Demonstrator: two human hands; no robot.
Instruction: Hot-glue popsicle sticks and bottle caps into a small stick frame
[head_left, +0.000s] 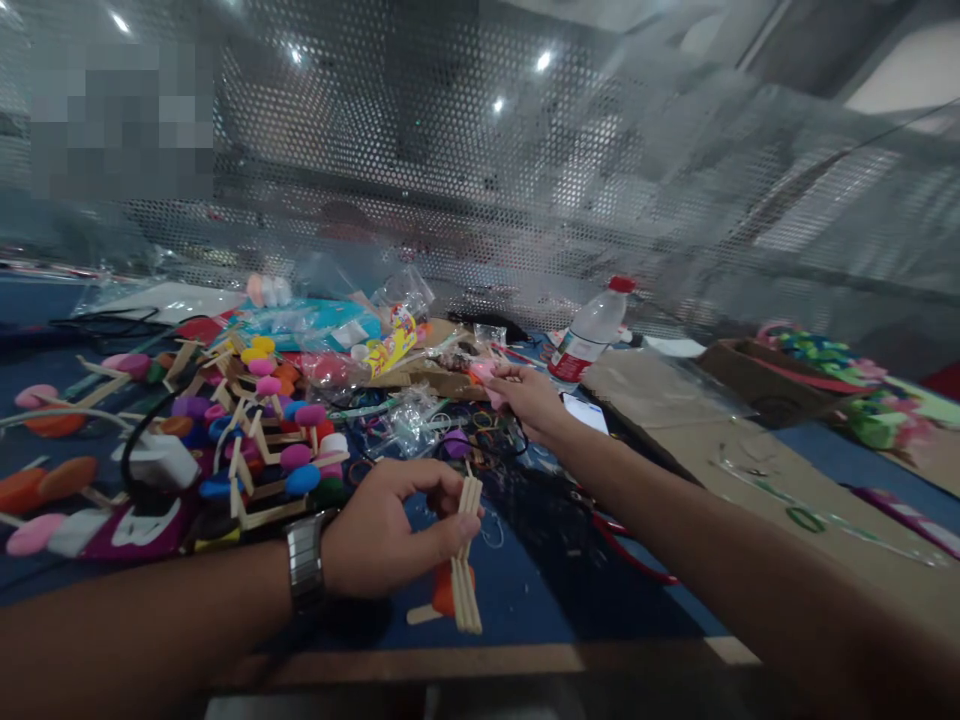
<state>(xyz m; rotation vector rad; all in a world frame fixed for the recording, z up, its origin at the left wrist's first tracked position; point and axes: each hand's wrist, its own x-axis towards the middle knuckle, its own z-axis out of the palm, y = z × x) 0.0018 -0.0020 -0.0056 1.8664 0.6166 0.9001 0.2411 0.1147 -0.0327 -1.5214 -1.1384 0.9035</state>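
Observation:
My left hand (390,530), with a metal watch on its wrist, is closed around a small bundle of wooden craft sticks (465,560), held nearly upright near the table's front edge. Behind the lower end of the bundle show an orange rounded piece (444,592) and the flat end of another stick. Farther back, my right hand (531,400) reaches over the clutter, its fingertips on a small pink and orange piece (484,374). That piece is too small and partly covered to name. A purple rounded piece (455,443) lies between my hands.
Left of my hands spreads a pile of wooden sticks with colourful rounded pieces (262,430), beside a white plug (156,465). Plastic wrappers (416,420) lie in the middle. A red-capped bottle (589,335), a phone (585,412) and a cardboard box (772,380) stand or lie rightward.

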